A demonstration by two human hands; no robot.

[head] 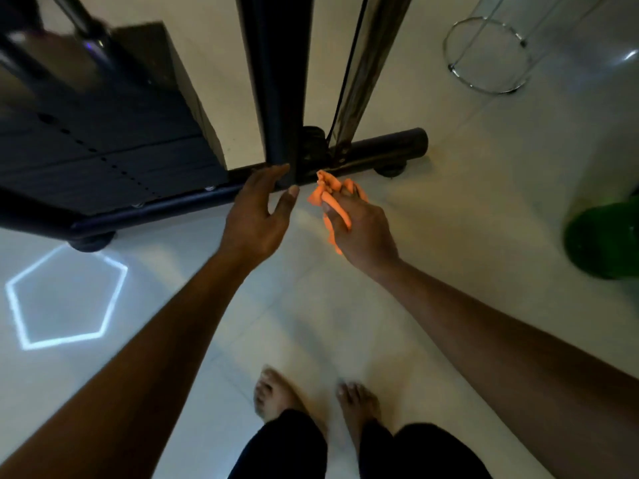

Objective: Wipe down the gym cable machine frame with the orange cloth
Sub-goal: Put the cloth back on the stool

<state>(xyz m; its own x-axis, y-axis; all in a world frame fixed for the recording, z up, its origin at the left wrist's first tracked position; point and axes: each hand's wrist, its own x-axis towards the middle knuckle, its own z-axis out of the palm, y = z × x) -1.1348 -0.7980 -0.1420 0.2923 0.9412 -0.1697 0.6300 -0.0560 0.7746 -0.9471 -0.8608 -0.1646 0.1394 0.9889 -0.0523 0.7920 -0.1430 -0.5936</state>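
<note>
Bare forearms without sleeves, bare feet (318,395), and dark trousers (352,451) covering both legs.

Black upright post (276,81) running out past the top edge, weight stack (96,146) smearing with blur at upper left, green object (608,240) being cut by the right edge, orange cloth (333,202) partly hiding under the right hand's fingers (337,203), both forearms leaving the bottom corners

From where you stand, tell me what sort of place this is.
Probably a gym or home workout room: a black weight stack, the cable machine frame with its cable, on a glossy tiled floor.
</note>
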